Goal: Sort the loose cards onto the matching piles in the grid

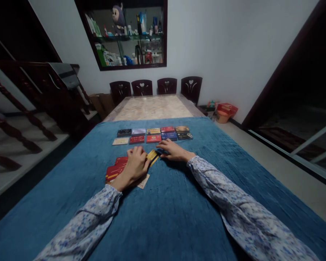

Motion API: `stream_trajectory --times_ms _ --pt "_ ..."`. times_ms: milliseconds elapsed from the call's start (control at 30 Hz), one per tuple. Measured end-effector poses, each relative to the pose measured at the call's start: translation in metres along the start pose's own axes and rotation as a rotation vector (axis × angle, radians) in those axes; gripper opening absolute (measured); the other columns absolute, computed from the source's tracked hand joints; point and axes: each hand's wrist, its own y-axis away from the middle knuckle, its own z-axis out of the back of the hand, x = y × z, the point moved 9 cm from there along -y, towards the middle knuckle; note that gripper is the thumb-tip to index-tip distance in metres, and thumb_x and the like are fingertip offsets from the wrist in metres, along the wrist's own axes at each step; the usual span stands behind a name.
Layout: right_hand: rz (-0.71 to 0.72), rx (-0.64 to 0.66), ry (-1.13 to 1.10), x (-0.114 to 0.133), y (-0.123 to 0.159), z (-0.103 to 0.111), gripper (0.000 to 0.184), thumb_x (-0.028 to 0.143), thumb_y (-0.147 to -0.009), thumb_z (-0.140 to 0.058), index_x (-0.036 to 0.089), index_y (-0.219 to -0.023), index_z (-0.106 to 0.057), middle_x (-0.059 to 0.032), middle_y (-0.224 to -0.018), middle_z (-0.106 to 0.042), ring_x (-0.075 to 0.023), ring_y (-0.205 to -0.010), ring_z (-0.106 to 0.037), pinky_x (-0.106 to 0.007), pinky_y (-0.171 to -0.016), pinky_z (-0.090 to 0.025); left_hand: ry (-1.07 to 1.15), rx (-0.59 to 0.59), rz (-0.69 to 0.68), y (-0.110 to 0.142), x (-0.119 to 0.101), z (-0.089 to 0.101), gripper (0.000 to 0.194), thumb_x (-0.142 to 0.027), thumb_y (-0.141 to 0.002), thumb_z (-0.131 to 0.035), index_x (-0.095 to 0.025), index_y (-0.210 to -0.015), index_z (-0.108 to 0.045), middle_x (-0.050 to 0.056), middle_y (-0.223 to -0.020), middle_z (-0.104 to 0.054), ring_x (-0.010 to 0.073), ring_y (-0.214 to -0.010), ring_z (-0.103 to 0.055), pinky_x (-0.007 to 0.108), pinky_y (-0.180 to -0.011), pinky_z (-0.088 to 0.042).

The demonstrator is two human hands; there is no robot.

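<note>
My left hand (137, 163) is closed, its fingers curled above a loose pile of cards and its thumb against a yellow card (153, 156) with a dark stripe. My right hand (172, 150) reaches in from the right, fingers apart, at the far end of that yellow card; whether the fingertips touch it is hard to tell. Red cards (114, 172) lie overlapping under and left of my left hand, partly hidden by it. A pale card (143, 181) sticks out below my left wrist.
Two rows of card stacks lie beyond my hands, including a cream stack (120, 141), a blue stack (169, 136) and a black stack (124, 133). A blue cloth (163, 217) covers the near table. Several dark chairs (142, 88) stand at the far end.
</note>
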Motion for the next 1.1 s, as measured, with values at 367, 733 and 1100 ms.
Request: stream_trajectory --times_ms 367,733,1100 --pt "-0.004 0.143 0.012 0.016 -0.008 -0.024 0.059 0.035 -0.09 -0.066 0.023 -0.147 -0.056 -0.0112 -0.155 -0.053 -0.0348 -0.129 -0.043 -0.053 -0.101 -0.044 -0.124 0.044 0.053 0.011 -0.01 0.005 0.04 -0.048 -0.094 -0.056 -0.013 -0.101 -0.074 0.02 -0.114 -0.062 0.0371 -0.114 -0.05 0.056 -0.096 -0.037" --pt "0.007 0.169 -0.027 0.016 -0.002 -0.015 0.052 0.032 -0.086 -0.07 0.021 -0.137 -0.065 -0.0114 -0.144 -0.061 -0.0323 -0.119 -0.047 -0.049 -0.099 -0.043 -0.039 0.085 0.095 0.014 -0.007 -0.007 0.037 -0.043 -0.094 -0.059 -0.014 -0.108 -0.074 0.019 -0.116 -0.063 0.0369 -0.117 -0.05 0.057 -0.098 -0.037" --pt "0.09 0.147 -0.03 0.009 0.002 -0.013 0.038 0.027 -0.084 -0.074 0.021 -0.121 -0.072 -0.0107 -0.129 -0.066 -0.027 -0.105 -0.05 -0.041 -0.093 -0.04 0.053 0.039 0.0 0.015 -0.014 -0.008 0.027 -0.034 -0.095 -0.057 -0.017 -0.109 -0.073 0.015 -0.115 -0.062 0.0326 -0.113 -0.052 0.054 -0.098 -0.037"
